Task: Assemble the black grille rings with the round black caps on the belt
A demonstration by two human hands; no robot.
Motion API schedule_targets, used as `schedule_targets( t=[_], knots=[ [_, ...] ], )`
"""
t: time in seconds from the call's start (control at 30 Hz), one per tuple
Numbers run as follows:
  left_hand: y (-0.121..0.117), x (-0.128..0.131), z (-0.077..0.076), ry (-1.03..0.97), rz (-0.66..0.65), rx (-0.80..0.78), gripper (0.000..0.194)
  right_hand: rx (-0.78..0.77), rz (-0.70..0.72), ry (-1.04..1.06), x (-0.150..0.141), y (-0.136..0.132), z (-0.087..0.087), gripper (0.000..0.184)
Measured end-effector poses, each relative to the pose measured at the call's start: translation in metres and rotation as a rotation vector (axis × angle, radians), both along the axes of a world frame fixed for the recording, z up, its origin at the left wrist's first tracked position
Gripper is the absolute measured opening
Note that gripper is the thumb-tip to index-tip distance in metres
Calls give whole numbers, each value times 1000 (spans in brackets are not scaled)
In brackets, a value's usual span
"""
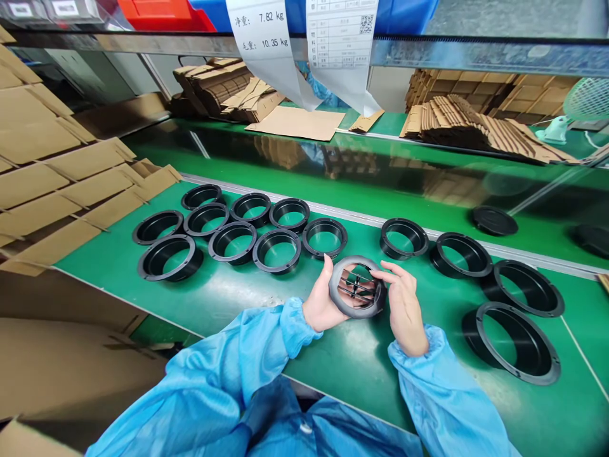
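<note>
Green bench (228, 292) fills the middle, edged at the back by a metal rail (354, 214), with a green strip (304, 184) beyond it. Above, a shelf (476, 56) crosses the view; a red bin (166, 14) and a blue bin (404, 16) sit up there, and 2 paper labels (259, 41) hang over the edge. Cardboard (61, 184) is piled at the far left, with 2 more stacks (451, 120) behind the strip and a pale green fan (587, 101) at the right.

Over the bench, near its middle, the round black vent (356, 289) is tilted up between the hands, slats crossing its opening. The left hand (320, 299) is clamped on it, thumb at the upper left of the rim, fingers behind. The right hand (403, 301) is at the vent's right side, fingers extended, their tips at the rim; its thumb is hidden, so I cannot tell whether it grips. Both wrists end in blue sleeves (228, 355).

On the bench, 9 black rings (248, 252) lie grouped to the left and 4 rings (540, 295) to the right. 2 black discs (495, 220) show past the rail, at the right.
</note>
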State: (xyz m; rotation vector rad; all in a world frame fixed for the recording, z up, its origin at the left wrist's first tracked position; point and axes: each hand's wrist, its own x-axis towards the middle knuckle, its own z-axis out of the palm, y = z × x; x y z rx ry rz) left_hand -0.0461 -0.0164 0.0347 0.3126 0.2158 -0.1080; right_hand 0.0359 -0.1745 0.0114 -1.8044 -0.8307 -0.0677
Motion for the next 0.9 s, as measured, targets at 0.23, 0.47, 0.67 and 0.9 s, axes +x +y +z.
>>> schedule_targets(
  t=[0.23, 0.47, 0.67, 0.9],
  knots=[
    [1, -1, 1, 6, -7, -26, 78, 19, 0, -2, 1, 0, -1, 48],
    [0, -2, 3, 22, 7, -18, 74, 36, 11, 21, 0, 1, -2, 47],
    [-2, -3, 4, 50, 60, 1, 67, 54, 20, 17, -2, 0, 0, 45],
    [2, -2, 2, 48, 64, -31, 68, -158, 102, -325, -4, 3, -7, 46]
  ],
)
